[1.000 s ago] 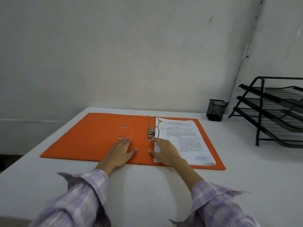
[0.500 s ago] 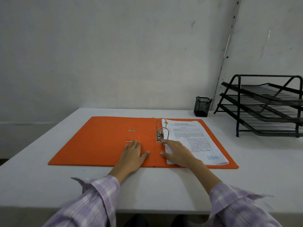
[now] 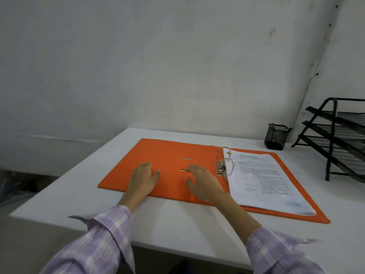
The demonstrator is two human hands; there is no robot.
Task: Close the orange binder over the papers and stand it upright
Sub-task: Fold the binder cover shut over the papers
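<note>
The orange binder lies wide open and flat on the white table. A stack of printed papers sits on its right half, threaded on the metal ring mechanism. My left hand rests palm down on the binder's left cover near the front edge, fingers spread. My right hand lies flat on the middle strip, just left of the rings, fingers apart. Neither hand grips anything.
A black mesh pen cup stands at the back right of the table. A black wire tiered paper tray occupies the far right. A grey wall runs behind the table. The table's left edge drops off beyond the binder.
Both hands have slid left across the binder: the right hand left the papers for the middle strip, the left hand moved onto the left cover. The view swung left.
</note>
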